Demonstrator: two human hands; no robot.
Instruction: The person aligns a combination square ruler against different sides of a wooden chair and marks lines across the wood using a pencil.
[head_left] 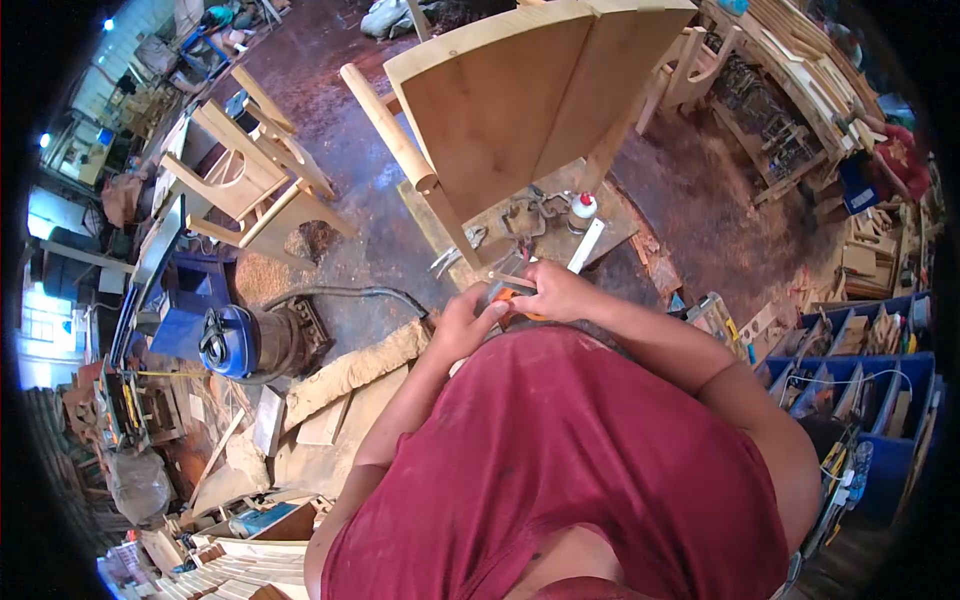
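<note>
Close together in front of my body, both hands are at a small tool with orange parts (pixel 507 296). My left hand (pixel 466 322) has its fingers closed on the tool's left side. From the right, my right hand (pixel 556 292) grips it with bent fingers, and a thin light strip lies between the hands. Just beyond them stands a large curved wooden panel (pixel 490 120) with a round wooden post (pixel 390 130) at its left. A white bottle with a red cap (pixel 582 210) stands on a board, beside a white strip (pixel 588 247).
At the left are a wooden chair frame (pixel 240 170) and a blue vacuum (pixel 230 341) with a hose. Blue bins (pixel 880 385) stand at the right. A co-worker in a red top (pixel 900 160) is at the far right. Sawdust lies on the floor.
</note>
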